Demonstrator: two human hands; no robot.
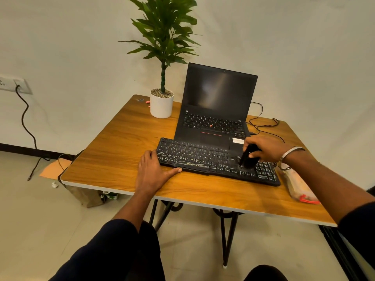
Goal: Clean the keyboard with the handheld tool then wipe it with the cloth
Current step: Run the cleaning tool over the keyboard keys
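Wrapped around the black brush [248, 157], the right hand [265, 151] sets its bristles on the keys at the right of the keyboard [203, 157], while the left hand [152, 171], open and flat, braces the left end against sliding.

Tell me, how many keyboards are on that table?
2. The black keyboard lies at the table's near edge under both hands; the other is built into the open laptop right behind it. None seems hidden.
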